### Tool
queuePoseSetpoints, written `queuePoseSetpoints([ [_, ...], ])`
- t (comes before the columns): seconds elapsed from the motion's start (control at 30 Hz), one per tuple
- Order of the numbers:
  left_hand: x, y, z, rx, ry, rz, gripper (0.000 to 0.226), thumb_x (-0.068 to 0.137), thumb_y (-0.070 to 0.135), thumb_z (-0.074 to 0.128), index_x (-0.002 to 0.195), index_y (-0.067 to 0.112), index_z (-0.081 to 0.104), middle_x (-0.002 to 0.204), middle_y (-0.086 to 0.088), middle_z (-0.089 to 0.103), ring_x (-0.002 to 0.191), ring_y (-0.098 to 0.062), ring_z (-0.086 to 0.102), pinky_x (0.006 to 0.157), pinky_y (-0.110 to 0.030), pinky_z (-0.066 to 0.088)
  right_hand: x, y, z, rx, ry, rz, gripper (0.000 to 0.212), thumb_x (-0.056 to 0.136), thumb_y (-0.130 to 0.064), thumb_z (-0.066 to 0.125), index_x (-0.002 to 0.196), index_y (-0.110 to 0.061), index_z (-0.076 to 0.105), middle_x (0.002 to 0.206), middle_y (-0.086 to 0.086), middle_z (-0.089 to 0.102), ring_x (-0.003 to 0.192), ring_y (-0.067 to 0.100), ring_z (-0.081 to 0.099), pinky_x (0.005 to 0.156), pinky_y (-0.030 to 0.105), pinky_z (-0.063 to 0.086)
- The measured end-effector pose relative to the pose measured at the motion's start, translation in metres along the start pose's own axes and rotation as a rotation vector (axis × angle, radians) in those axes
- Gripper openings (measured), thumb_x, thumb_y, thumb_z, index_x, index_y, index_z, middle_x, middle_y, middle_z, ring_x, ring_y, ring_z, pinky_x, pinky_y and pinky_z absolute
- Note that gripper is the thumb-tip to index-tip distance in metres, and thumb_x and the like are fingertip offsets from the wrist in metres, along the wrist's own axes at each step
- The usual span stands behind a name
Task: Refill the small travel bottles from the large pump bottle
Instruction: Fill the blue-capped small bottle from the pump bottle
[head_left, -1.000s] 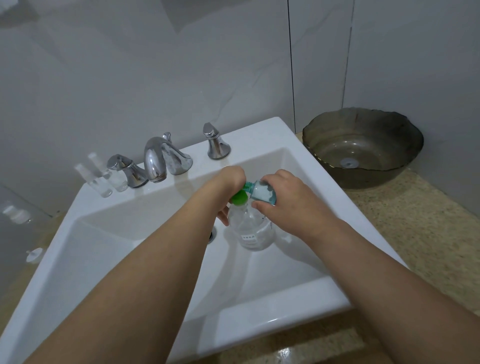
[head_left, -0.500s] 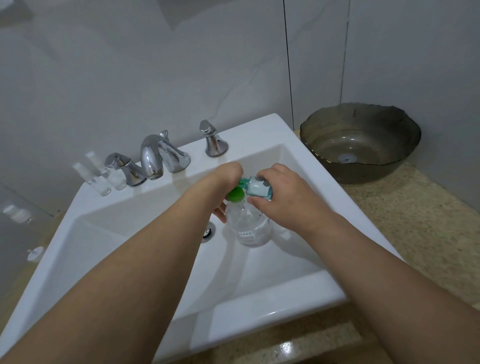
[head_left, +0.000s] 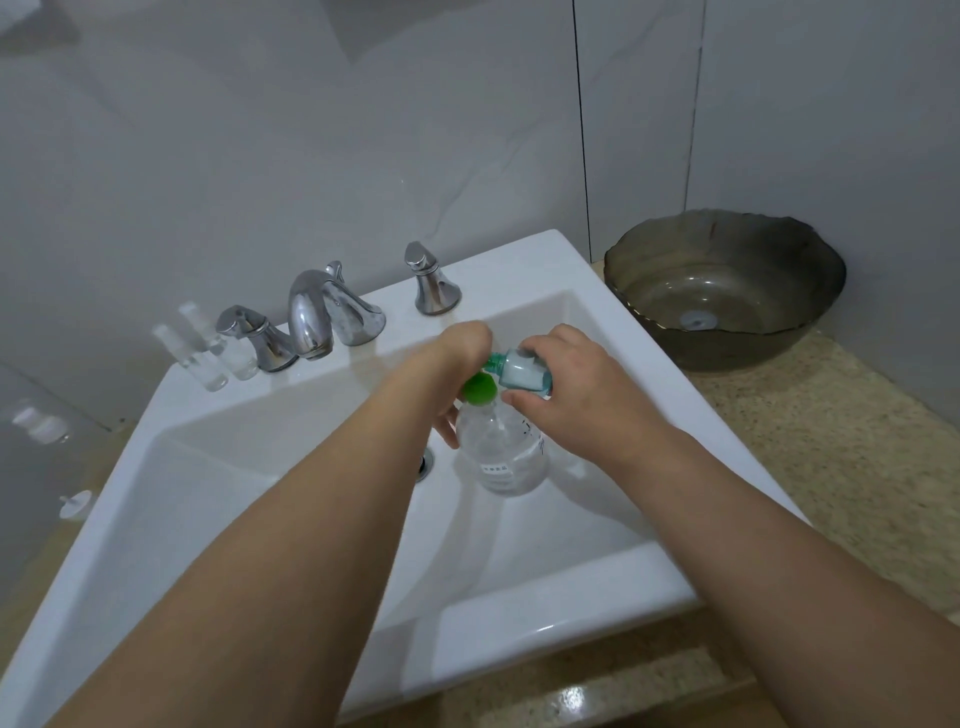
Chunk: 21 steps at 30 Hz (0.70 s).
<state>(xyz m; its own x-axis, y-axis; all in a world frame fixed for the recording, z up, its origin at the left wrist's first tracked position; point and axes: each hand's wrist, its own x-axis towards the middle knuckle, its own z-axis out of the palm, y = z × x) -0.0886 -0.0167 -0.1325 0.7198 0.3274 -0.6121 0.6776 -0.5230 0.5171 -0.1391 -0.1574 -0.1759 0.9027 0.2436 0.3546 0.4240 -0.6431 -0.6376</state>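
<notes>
— Hardly anything has shifted since the earlier frames: both hands hold the same pose over the sink, only sitting a touch lower in view as the head tilts

— What's each hand doing?

— Left hand is curled over the green pump head of the large pump bottle; whether it presses or just rests, I can't tell. Right hand is closed around the small teal travel bottle

— How does that bottle lie?

— Tipped nearly on its side, long axis running left-right, neck pointing left towards the pump. The big bottle stands upright in the basin, beside the drain

— Progress?

— Mid-fill on this one, I'd judge; how full it is can't be read. Two clear spray bottles stand on the sink's rim left of the faucet, apparently waiting
</notes>
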Motion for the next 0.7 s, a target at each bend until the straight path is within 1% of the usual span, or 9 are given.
queuePoseSetpoints([
  [0.07, 0.0, -0.001, 0.006, 0.021, 0.04, 0.029, 0.039, 0.093, 0.023, 0.028, 0.102, 0.0, 0.058, 0.102, -0.022, 0.062, 0.088, -0.046, 0.066, 0.069, -0.065, 0.058, 0.0, 0.0, 0.0, -0.016, -0.028, 0.016, 0.045, 0.084, -0.036, 0.07, 0.122, -0.017, 0.057, 0.103, -0.006, 0.044, 0.089, 0.014, 0.05, 0.077, 0.024, 0.039],
  [0.13, 0.0, -0.002, 0.007, 0.018, 0.046, 0.036, 0.037, 0.089, 0.017, 0.027, 0.097, -0.002, 0.059, 0.096, -0.023, 0.063, 0.082, -0.044, 0.067, 0.062, -0.065, 0.058, 0.0, 0.001, 0.0, -0.014, -0.039, 0.023, 0.045, 0.084, -0.037, 0.07, 0.123, -0.018, 0.057, 0.102, -0.006, 0.044, 0.09, 0.015, 0.052, 0.077, 0.025, 0.04],
  [0.27, 0.002, -0.003, 0.006, 0.004, 0.063, 0.035, 0.04, 0.089, 0.017, 0.027, 0.1, -0.002, 0.06, 0.095, -0.023, 0.064, 0.079, -0.044, 0.068, 0.054, -0.063, 0.058, 0.0, 0.0, 0.0, -0.012, -0.035, 0.021, 0.046, 0.084, -0.037, 0.07, 0.124, -0.019, 0.057, 0.102, -0.007, 0.044, 0.091, 0.014, 0.052, 0.077, 0.024, 0.04],
  [0.4, 0.003, -0.005, 0.006, 0.017, 0.057, 0.041, 0.04, 0.091, 0.02, 0.028, 0.104, 0.0, 0.061, 0.098, -0.023, 0.065, 0.081, -0.043, 0.068, 0.058, -0.061, 0.059, 0.0, 0.001, 0.0, -0.009, -0.035, 0.016, 0.046, 0.084, -0.037, 0.07, 0.124, -0.018, 0.057, 0.104, -0.006, 0.046, 0.092, 0.016, 0.053, 0.08, 0.025, 0.042],
  [0.47, 0.002, -0.006, 0.003, 0.012, 0.031, 0.038, 0.041, 0.095, 0.029, 0.03, 0.103, 0.003, 0.061, 0.099, -0.021, 0.066, 0.083, -0.043, 0.069, 0.061, -0.059, 0.06, 0.0, 0.0, 0.0, -0.004, -0.035, 0.015, 0.046, 0.084, -0.037, 0.069, 0.124, -0.017, 0.056, 0.108, -0.003, 0.049, 0.094, 0.016, 0.054, 0.081, 0.027, 0.044],
  [0.5, 0.002, -0.006, 0.001, 0.006, 0.005, 0.032, 0.044, 0.096, 0.037, 0.033, 0.104, 0.005, 0.062, 0.1, -0.02, 0.067, 0.085, -0.042, 0.069, 0.064, -0.058, 0.06, 0.0, -0.001, 0.0, -0.003, -0.034, 0.01, 0.046, 0.085, -0.037, 0.069, 0.124, -0.017, 0.056, 0.109, -0.002, 0.05, 0.094, 0.016, 0.054, 0.082, 0.027, 0.045],
  [0.57, 0.0, -0.004, -0.004, -0.008, -0.07, 0.012, 0.058, 0.094, 0.059, 0.038, 0.108, 0.009, 0.065, 0.103, -0.017, 0.068, 0.087, -0.042, 0.069, 0.068, -0.056, 0.06, 0.0, -0.002, -0.001, 0.008, -0.022, -0.004, 0.046, 0.085, -0.037, 0.069, 0.124, -0.016, 0.057, 0.11, -0.001, 0.051, 0.095, 0.017, 0.054, 0.083, 0.027, 0.044],
  [0.63, -0.002, -0.001, -0.01, -0.016, -0.158, -0.006, 0.073, 0.086, 0.075, 0.041, 0.112, 0.011, 0.067, 0.106, -0.016, 0.069, 0.089, -0.043, 0.069, 0.073, -0.06, 0.058, 0.0, -0.003, -0.003, 0.03, 0.002, -0.02, 0.046, 0.084, -0.035, 0.07, 0.123, -0.015, 0.057, 0.109, 0.001, 0.052, 0.094, 0.017, 0.055, 0.083, 0.028, 0.046],
  [0.7, -0.003, 0.001, -0.016, -0.034, -0.234, -0.032, 0.087, 0.08, 0.083, 0.04, 0.121, 0.01, 0.065, 0.117, -0.019, 0.067, 0.099, -0.049, 0.067, 0.084, -0.067, 0.054, 0.0, -0.004, -0.004, 0.046, 0.021, -0.03, 0.045, 0.084, -0.033, 0.07, 0.122, -0.013, 0.058, 0.107, 0.002, 0.052, 0.091, 0.017, 0.054, 0.083, 0.031, 0.048],
])
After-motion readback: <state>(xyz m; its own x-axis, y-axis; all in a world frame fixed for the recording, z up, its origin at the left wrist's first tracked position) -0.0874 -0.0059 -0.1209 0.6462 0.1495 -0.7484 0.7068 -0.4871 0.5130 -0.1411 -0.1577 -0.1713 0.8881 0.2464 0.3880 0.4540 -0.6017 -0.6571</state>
